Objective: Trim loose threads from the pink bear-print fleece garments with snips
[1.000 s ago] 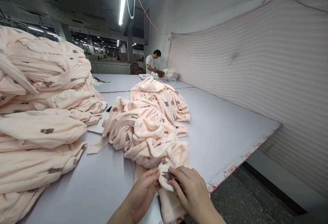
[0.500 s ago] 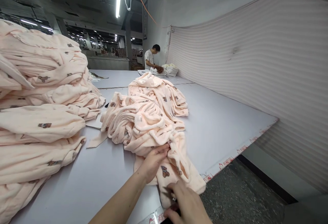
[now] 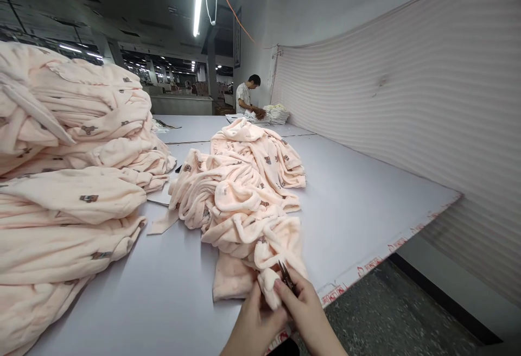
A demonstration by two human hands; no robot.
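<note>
A loose heap of peach fleece garments (image 3: 244, 193) with small bear prints lies on the white table (image 3: 358, 204). At its near end, my left hand (image 3: 252, 326) pinches a fold of the nearest peach garment (image 3: 268, 285). My right hand (image 3: 307, 315) is closed on small dark thread snips (image 3: 286, 276), whose tips point up beside that same fold. Both hands sit close together at the table's front edge.
A tall stack of folded peach garments (image 3: 69, 182) fills the left side. A fabric strip (image 3: 160, 224) lies between stack and heap. A striped cloth wall (image 3: 407, 101) runs along the right. Far back, a person (image 3: 245, 94) stands by folded stacks (image 3: 277, 114). Dark floor (image 3: 386, 318) lies below the edge.
My left hand drew back from the heap to the garment's near fold. My right hand rose with the snips to meet it.
</note>
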